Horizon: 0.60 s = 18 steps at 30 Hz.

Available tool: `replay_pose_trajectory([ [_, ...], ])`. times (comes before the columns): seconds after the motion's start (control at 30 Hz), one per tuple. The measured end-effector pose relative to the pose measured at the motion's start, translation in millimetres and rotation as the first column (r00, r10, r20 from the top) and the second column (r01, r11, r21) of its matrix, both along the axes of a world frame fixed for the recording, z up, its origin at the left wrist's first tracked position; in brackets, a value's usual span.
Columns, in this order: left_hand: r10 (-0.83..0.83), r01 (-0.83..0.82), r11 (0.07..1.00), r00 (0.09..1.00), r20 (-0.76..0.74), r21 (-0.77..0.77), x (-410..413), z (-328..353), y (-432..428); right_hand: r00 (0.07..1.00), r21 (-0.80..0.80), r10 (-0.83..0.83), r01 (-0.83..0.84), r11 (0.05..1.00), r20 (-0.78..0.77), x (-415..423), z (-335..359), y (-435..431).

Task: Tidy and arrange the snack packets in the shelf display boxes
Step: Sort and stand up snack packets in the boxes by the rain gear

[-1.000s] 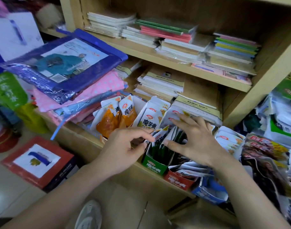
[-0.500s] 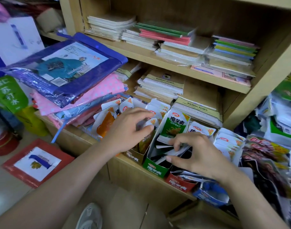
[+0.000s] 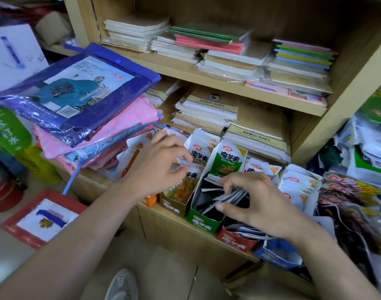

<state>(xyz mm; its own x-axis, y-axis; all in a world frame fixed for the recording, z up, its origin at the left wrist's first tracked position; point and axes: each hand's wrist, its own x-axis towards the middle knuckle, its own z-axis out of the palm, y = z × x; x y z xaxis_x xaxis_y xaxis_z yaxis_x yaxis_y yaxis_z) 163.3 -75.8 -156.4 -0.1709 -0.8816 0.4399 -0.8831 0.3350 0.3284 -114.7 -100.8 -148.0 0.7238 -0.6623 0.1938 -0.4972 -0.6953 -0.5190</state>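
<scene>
Several open display boxes stand side by side at the shelf's front edge. The green box holds dark snack packets that lie slanted; its upright back flap is green and white. My right hand is over that box, with fingers and thumb pinching a few of those packets. To its left is the brown box with yellow packets. My left hand is above the brown box, its fingertips pinching the white top edge of a packet.
A red box and a blue box sit right of the green one. White packets and loose dark packets crowd the right. Bagged raincoats are piled on the left. Notebooks are stacked behind.
My left hand has shifted left from the green box to the brown box and pinched a packet there. My right hand has curled down onto the green box's packets.
</scene>
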Motion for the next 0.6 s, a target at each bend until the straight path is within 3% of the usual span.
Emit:
replay_pose_trajectory([
  [0.1, -0.057, 0.071, 0.987, 0.994, -0.098, 0.144, 10, 6, 16, 1.000, -0.022, 0.001, -0.001, 1.000, 0.001, 0, 0, -1],
  [0.23, -0.057, 0.079, 0.973, 0.993, -0.105, 0.217, 14, 12, 34, 1.000, -0.052, 0.002, -0.002, 0.999, -0.007, 1, 2, -1],
  [0.33, -0.067, 0.077, 0.978, 0.996, -0.056, 0.192, 10, 13, 41, 0.999, -0.064, -0.006, 0.004, 0.998, -0.034, 1, 2, 0],
  [0.4, -0.063, 0.059, 0.994, 0.998, 0.032, 0.093, 8, 15, 42, 0.999, -0.067, -0.021, 0.018, 0.998, -0.045, 1, 2, 1],
  [0.6, 0.078, -0.083, 0.996, 0.990, 0.117, 0.043, -1, 16, 41, 0.995, -0.064, -0.066, 0.060, 0.996, -0.080, 1, 3, 2],
])
